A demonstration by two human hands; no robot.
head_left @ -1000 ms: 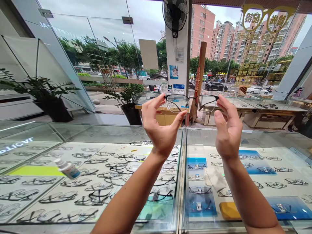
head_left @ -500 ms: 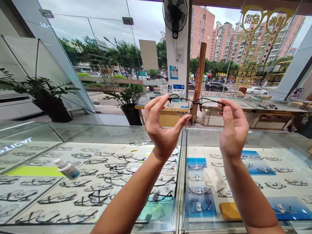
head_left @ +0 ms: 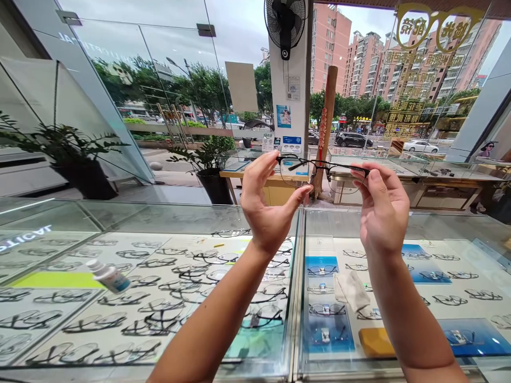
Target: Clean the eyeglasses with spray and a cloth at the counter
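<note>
- Black-topped eyeglasses (head_left: 321,168) are held up in the air at the centre of the frame, level across, above the far edge of the counter.
- Left hand (head_left: 266,205) spans one lens: fingertips at the frame's outer upper corner, thumb by the lower rim near the bridge.
- Right hand (head_left: 385,207) pinches the other outer end, where the temple arm meets the front, between thumb and fingers.
- Glass display case (head_left: 191,215), lower left, holds rows of dark and thin-rimmed spectacles (head_left: 159,322), with a yellow-green strip (head_left: 56,280) among them and a green panel at its right end.
- Second glass case (head_left: 359,221), lower right, holds more spectacles, some on blue panels (head_left: 487,340).
- On the glass top at left rests a white bottle (head_left: 109,276) with a blue label; at right, a crumpled pale cloth (head_left: 351,291). Near the right forearm lies a mustard-yellow object (head_left: 376,342), whether on or under the glass I cannot tell.
- Dark pots (head_left: 82,181) hold leafy plants at mid-left.
- Upper centre: a black fan (head_left: 285,26) on a white column, beside a wooden post (head_left: 329,106).
- Windows behind show trees, cars and pink buildings (head_left: 331,42).
</note>
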